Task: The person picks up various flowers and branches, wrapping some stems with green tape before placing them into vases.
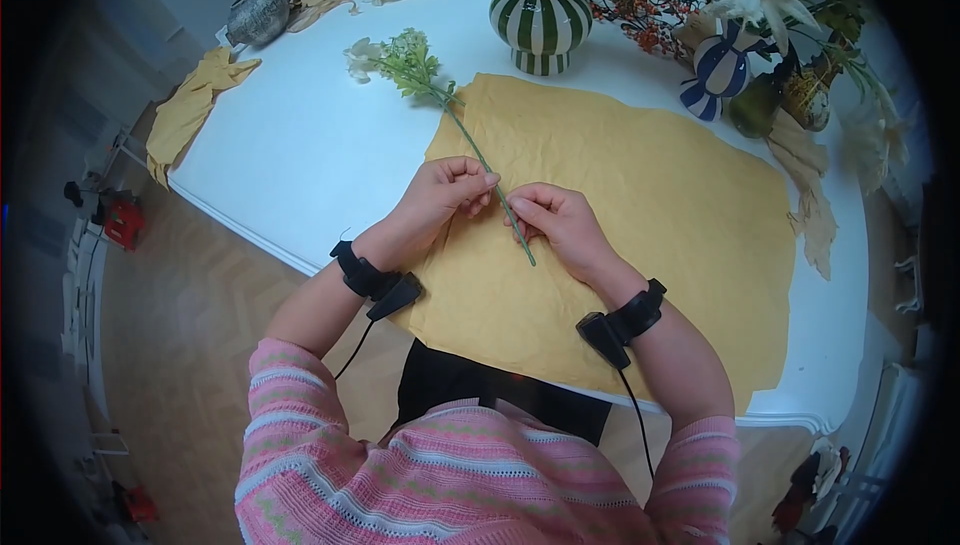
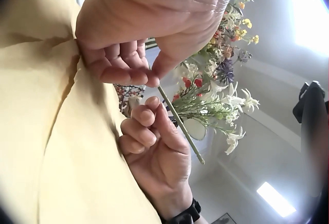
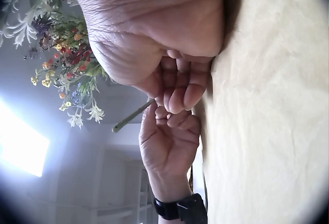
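A flower stem (image 1: pixel 464 129) with pale blossoms and light green leaves (image 1: pixel 408 63) slants over yellow paper (image 1: pixel 640 215). My left hand (image 1: pixel 445 195) pinches it between thumb and fingers partway down. Just below, my right hand (image 1: pixel 562 227) has its thumb and fingertips at the stem, pinching it. The stem's bare lower end sticks out past the right fingers. In the left wrist view the left hand (image 2: pixel 149 28) grips the green stem (image 2: pixel 180 123); the right wrist view shows the right hand (image 3: pixel 159 39) holding it near its cut end (image 3: pixel 123 123).
A green-and-white striped vase (image 1: pixel 541 20) stands behind the paper. At the right back are a blue-and-white vase (image 1: pixel 720 70), a green pear shape (image 1: pixel 755 105) and flowers. A grey vase (image 1: pixel 258 15) lies at the left back; crumpled yellow paper (image 1: pixel 190 110) hangs over the left edge.
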### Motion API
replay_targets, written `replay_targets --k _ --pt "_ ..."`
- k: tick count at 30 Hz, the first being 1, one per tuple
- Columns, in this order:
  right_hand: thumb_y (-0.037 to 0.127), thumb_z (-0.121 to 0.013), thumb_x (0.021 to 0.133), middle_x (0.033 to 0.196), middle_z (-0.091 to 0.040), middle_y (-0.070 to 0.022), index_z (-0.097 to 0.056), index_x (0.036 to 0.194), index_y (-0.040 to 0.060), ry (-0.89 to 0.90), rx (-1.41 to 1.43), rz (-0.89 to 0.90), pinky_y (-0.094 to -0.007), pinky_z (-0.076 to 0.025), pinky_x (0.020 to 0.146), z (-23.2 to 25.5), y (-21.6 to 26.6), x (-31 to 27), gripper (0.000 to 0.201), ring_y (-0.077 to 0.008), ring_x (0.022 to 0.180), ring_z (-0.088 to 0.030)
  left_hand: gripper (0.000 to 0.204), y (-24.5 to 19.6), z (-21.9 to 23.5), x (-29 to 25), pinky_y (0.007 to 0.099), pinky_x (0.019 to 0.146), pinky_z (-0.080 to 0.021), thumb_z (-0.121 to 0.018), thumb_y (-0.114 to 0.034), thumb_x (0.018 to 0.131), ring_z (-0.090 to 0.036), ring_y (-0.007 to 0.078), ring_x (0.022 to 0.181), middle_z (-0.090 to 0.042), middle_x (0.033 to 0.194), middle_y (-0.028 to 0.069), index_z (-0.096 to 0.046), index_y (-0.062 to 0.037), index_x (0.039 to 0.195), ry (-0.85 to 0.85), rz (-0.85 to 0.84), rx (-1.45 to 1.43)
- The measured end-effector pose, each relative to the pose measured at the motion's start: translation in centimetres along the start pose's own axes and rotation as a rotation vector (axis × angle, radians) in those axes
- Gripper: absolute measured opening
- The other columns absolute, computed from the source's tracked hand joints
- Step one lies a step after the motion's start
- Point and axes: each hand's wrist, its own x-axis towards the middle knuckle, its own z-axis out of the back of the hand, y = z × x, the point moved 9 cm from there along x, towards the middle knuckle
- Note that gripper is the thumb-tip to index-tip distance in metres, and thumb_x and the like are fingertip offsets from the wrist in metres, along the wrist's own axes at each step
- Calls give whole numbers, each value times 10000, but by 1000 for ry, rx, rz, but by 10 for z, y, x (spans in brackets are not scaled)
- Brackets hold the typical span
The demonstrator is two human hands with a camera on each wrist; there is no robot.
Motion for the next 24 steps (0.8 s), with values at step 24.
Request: replay_targets --k 24 --pt "168 -557 961 817 -629 -2 -644 992 18 -7 16 12 -218 -479 643 -2 2 0 176 -71 685 -562 192 0 -4 -1 208 596 -410 -664 -210 902 -523 67 639 -574 731 -14 -568 -68 815 3 21 13"
